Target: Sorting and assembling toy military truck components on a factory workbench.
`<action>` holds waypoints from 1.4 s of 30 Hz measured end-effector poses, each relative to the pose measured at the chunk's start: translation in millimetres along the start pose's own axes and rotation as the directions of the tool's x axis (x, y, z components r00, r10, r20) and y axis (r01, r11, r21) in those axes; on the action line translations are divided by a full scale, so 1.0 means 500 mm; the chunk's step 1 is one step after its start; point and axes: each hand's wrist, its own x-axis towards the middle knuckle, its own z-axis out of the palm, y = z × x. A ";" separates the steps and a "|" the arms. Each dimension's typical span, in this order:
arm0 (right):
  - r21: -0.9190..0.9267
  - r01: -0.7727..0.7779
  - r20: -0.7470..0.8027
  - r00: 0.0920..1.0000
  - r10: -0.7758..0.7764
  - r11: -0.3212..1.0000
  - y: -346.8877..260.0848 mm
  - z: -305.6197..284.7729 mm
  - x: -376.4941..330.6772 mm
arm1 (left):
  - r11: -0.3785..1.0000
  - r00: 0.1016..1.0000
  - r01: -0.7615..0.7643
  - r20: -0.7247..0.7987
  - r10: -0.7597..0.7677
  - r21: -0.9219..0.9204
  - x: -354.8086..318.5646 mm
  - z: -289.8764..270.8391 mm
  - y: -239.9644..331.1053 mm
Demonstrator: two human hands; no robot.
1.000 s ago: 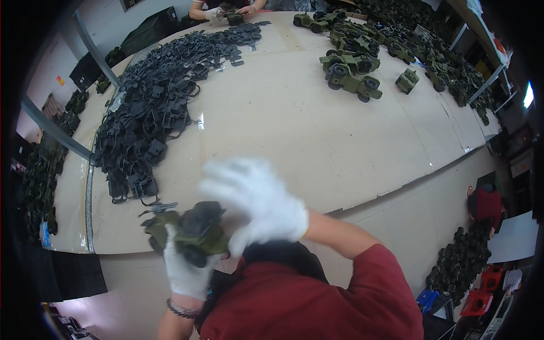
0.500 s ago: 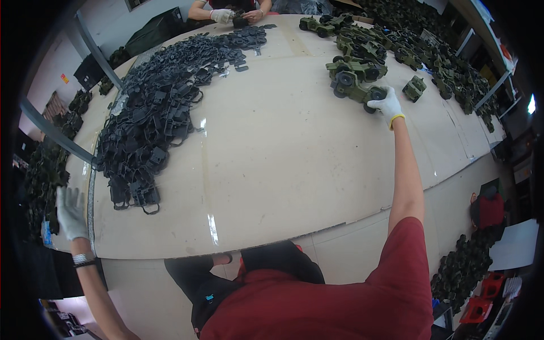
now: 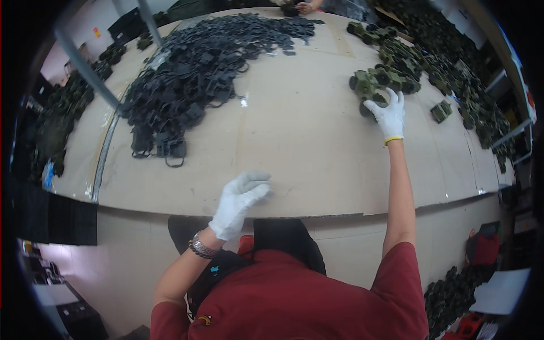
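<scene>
My right hand (image 3: 390,118), in a white glove with a yellow cuff, reaches to the near end of a group of green toy vehicles. Its thumb and fingers are spread around the end of the closest toy vehicle (image 3: 365,85); whether they touch it I cannot tell. Above the table's front edge hangs my left hand (image 3: 237,203), also in a white glove, slightly blurred. Its fingers are stretched to the right with a gap by the thumb, and nothing shows in them. One small green vehicle part (image 3: 441,111) lies apart, right of my right hand.
A large heap of dark grey plastic parts (image 3: 187,85) covers the left of the cardboard-topped table (image 3: 300,153). More green vehicles (image 3: 470,107) are heaped along the right. A metal post (image 3: 88,68) rises at the left. Across the table, a co-worker's hand (image 3: 309,7) shows.
My left hand has swung from the far left to the front middle of the table. My right hand's fingers, closed on a toy vehicle before, are now spread. The view has shifted.
</scene>
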 end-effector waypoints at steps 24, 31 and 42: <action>0.619 0.777 -0.024 0.172 -0.985 0.120 -0.665 0.075 -0.300 | 0.598 0.911 -0.317 -0.412 -0.024 -0.736 -0.188 -0.218 0.009; 0.407 0.912 0.123 -0.106 -0.987 -0.047 -0.761 0.230 -0.347 | 0.596 0.794 -0.486 -0.608 -0.004 -0.639 -0.270 -0.229 -0.008; 0.517 0.053 0.850 0.084 -0.520 0.854 -0.434 0.049 -0.196 | 0.687 0.879 -0.379 -0.473 0.058 -0.620 -0.229 -0.209 -0.010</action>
